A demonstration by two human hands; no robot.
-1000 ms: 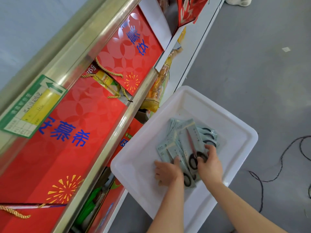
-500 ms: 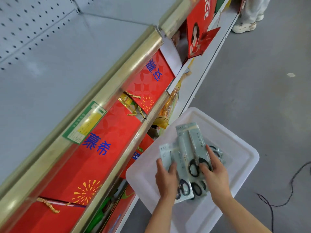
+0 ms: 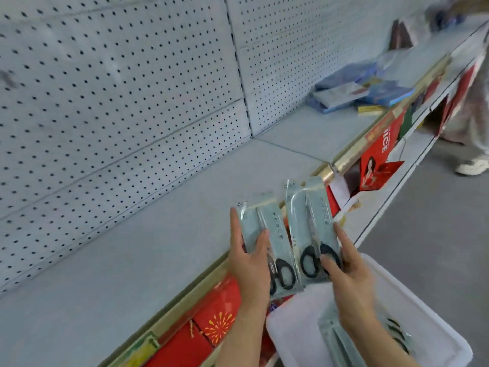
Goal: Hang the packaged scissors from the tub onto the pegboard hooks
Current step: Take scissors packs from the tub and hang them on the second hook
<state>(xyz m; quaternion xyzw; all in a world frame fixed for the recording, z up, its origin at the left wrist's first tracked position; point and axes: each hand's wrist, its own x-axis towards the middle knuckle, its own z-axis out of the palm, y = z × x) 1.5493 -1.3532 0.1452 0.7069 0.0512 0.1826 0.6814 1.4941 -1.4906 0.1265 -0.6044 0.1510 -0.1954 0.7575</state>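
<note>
- Hands raised side by side: left hand grips one packaged scissors, right hand pinches another pack.
- White tub below the right hand holds more packs.
- Pegboard beyond both hands.

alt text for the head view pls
Left hand and right hand each hold packaged scissors above a grey shelf, facing a pegboard. A white tub with more packs sits below.
</note>
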